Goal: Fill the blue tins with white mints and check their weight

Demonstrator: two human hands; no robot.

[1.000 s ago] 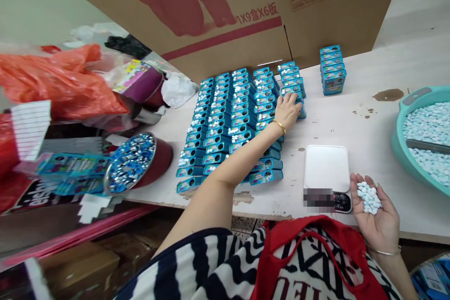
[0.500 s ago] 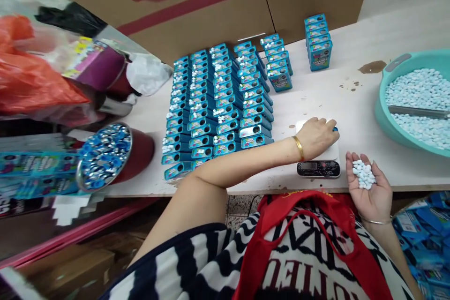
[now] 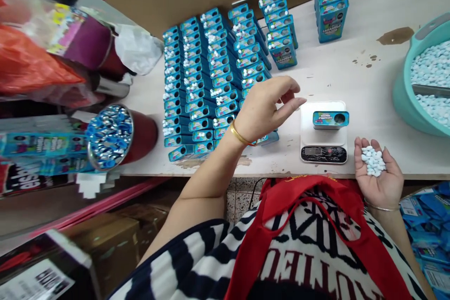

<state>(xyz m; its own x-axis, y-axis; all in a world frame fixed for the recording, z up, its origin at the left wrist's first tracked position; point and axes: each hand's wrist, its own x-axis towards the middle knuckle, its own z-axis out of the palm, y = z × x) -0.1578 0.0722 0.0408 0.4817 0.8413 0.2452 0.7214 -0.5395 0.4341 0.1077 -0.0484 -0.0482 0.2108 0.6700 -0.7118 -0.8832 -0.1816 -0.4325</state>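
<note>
Fingers of the left hand hover mid-frame, loosely curled, thumb parted from them, nothing in their hold! Near them, right of centre, one blue box stands upright on the white scale. And at lower right, the right hand is palm up, fingers spread and slightly curled, cradling a heap of pale candies! Rows of blue boxes crowd the desk upper left of centre; a teal basin sits at the right edge.
</note>
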